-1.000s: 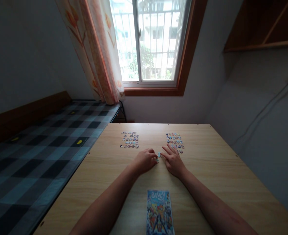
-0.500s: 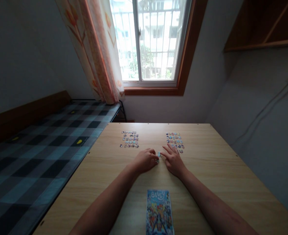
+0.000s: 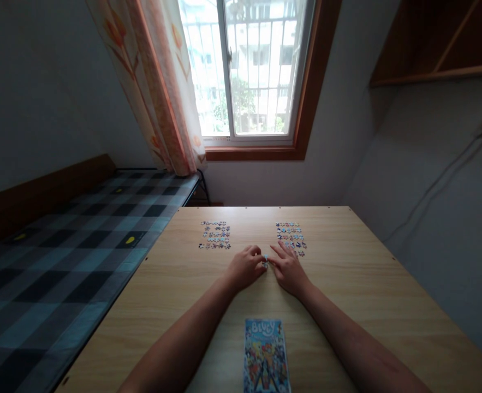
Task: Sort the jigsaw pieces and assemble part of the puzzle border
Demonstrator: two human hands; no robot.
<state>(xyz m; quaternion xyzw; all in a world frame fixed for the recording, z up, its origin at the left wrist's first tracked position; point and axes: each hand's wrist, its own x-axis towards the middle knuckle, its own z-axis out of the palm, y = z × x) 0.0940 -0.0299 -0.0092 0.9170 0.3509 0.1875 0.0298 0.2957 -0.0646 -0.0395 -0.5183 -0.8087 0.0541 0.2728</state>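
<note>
On the surface [image 3: 339,295], the left hand [image 3: 247,268] seemed to pinch a piece [image 3: 265,265] just beside the right hand [image 3: 289,269], whose fingers were spread. Joining pieces seemed underway; next, careful alignment seemed needed.

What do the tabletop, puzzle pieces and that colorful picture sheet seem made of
Tabletop: wood or wood-look laminate, satin; pale grain, soft sheen.
Puzzle pieces: probably printed cardboard, given their knobbed outlines; too small to judge finish.
Picture sheet: likely printed paper or card, from its flat, crowded artwork; finish unclear.
</note>
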